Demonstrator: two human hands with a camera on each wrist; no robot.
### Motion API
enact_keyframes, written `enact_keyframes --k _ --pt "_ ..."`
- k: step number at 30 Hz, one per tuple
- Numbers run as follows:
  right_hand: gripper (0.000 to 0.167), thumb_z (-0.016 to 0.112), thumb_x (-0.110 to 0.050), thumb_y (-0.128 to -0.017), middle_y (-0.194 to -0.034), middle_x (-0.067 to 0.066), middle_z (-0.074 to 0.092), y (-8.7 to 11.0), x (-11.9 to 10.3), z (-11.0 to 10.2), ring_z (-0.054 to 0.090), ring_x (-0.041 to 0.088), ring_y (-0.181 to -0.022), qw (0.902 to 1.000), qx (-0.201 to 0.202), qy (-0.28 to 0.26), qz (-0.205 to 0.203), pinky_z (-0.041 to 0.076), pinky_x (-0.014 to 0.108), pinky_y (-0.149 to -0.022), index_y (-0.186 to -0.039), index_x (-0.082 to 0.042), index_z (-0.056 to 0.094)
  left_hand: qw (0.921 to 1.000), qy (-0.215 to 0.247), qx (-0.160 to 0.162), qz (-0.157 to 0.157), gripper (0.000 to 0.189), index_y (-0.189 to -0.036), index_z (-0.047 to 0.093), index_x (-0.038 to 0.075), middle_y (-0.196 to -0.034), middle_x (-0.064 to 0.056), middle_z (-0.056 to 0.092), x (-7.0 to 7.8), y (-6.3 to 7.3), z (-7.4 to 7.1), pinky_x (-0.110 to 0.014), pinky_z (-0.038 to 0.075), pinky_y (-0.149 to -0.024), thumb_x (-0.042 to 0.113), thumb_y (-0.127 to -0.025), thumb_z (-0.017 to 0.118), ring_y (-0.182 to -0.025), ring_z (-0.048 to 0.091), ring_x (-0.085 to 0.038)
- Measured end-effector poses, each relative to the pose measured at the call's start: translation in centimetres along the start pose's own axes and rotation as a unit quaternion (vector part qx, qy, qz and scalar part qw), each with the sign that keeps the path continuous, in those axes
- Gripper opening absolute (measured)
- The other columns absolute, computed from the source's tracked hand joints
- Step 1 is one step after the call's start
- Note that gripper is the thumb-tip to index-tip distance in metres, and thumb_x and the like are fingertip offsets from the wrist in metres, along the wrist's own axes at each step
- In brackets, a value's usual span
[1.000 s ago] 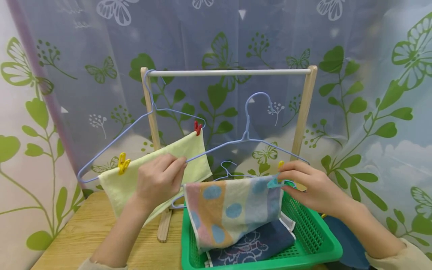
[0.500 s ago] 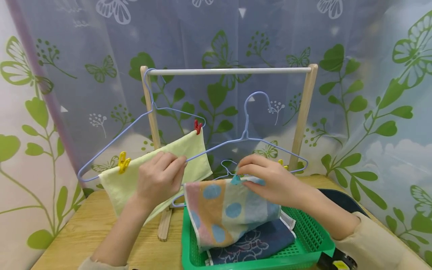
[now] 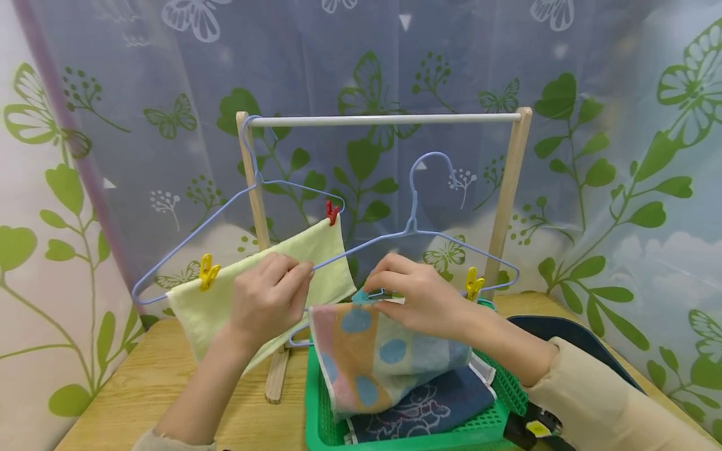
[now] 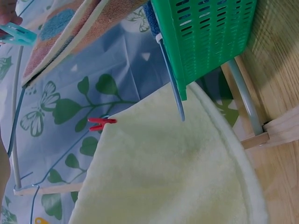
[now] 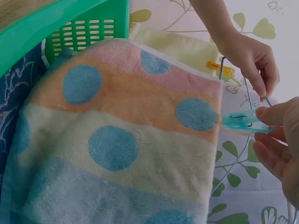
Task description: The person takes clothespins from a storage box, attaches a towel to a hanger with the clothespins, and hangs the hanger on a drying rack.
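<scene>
My left hand (image 3: 269, 291) grips the left arm of a blue hanger (image 3: 412, 228), whose hook stands up free of the rail. Over its bottom bar hangs a small towel (image 3: 389, 351) with pastel stripes and blue dots. My right hand (image 3: 420, 294) pinches a light-blue clothespin (image 5: 245, 121) between thumb and fingers, its tip right at the towel's top edge, left of the middle. A yellow clothespin (image 3: 474, 283) sits near the towel's right end, partly behind my right wrist. My palm hides part of the towel's top edge.
A green basket (image 3: 316, 413) below holds a navy cloth (image 3: 420, 410). On the wooden rack's white rail (image 3: 383, 120) hangs another hanger (image 3: 194, 235) with a pale yellow cloth (image 3: 329, 266), held by red and yellow clothespins. A dark container (image 3: 570, 332) stands at right.
My right hand has moved left with the light-blue clothespin, from the towel's right end to left of its middle. The yellow clothespin at right shows more fully. My left hand has stayed put.
</scene>
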State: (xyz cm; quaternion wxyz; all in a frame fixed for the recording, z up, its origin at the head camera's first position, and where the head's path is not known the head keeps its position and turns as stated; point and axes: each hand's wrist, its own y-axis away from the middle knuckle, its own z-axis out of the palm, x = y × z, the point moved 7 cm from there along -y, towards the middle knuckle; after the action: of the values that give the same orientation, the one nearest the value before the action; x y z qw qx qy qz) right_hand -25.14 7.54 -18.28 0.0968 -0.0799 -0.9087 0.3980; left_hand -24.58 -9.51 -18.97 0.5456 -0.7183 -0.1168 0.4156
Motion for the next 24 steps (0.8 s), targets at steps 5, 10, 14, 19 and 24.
enact_keyframes --k 5,10,14,19,24 --pt "0.028 0.076 0.007 -0.066 -0.085 0.0 0.055 -0.3 -0.7 0.5 0.057 0.011 -0.069 0.9987 0.01 0.019 -0.046 0.046 0.013 -0.059 -0.087 -0.007 0.064 1.0 0.0 -0.001 -0.004 0.014 -0.074 0.066 0.001 -0.067 -0.005 0.053 0.0 0.0 0.0 -0.026 0.039 -0.038 0.003 -0.082 0.054 -0.052 0.048 -0.019" --pt "0.029 0.074 0.009 -0.066 -0.082 0.001 0.056 -0.6 -1.2 0.9 0.055 0.008 -0.063 0.9969 0.012 0.042 -0.065 0.044 0.011 -0.055 -0.089 -0.006 0.065 1.0 -0.002 -0.004 -0.005 0.015 -0.074 0.066 0.001 -0.067 -0.005 0.054 0.0 0.0 0.0 -0.026 0.039 -0.038 0.003 -0.082 0.054 -0.052 0.048 -0.018" --pt "0.032 0.074 0.01 -0.064 -0.08 0.0 0.055 -0.8 -1.3 1.1 0.052 0.007 -0.059 0.9952 0.024 0.065 -0.069 0.042 0.012 -0.05 -0.09 -0.006 0.066 1.0 -0.001 -0.006 -0.007 0.015 -0.074 0.066 0.001 -0.068 -0.006 0.054 0.1 0.0 0.0 -0.026 0.039 -0.038 0.003 -0.082 0.054 -0.052 0.048 -0.019" --pt "0.026 0.071 0.01 -0.065 -0.075 0.0 0.055 -1.1 -1.5 1.3 0.05 0.006 -0.054 0.9929 0.048 0.074 -0.079 0.04 0.011 -0.048 -0.084 -0.007 0.067 1.0 0.001 -0.007 -0.004 0.015 -0.075 0.066 0.002 -0.068 -0.006 0.053 0.2 0.0 0.0 -0.026 0.038 -0.038 0.002 -0.082 0.053 -0.051 0.047 -0.019" --pt "0.019 0.067 0.008 -0.071 -0.073 -0.001 0.054 -1.4 -1.9 1.7 0.053 0.005 -0.056 0.9912 0.06 0.069 -0.095 0.042 0.01 -0.05 -0.077 -0.009 0.064 1.0 0.001 -0.005 -0.003 0.014 -0.075 0.066 0.001 -0.068 -0.006 0.053 0.2 0.0 -0.1 -0.026 0.038 -0.037 0.002 -0.082 0.053 -0.052 0.047 -0.019"
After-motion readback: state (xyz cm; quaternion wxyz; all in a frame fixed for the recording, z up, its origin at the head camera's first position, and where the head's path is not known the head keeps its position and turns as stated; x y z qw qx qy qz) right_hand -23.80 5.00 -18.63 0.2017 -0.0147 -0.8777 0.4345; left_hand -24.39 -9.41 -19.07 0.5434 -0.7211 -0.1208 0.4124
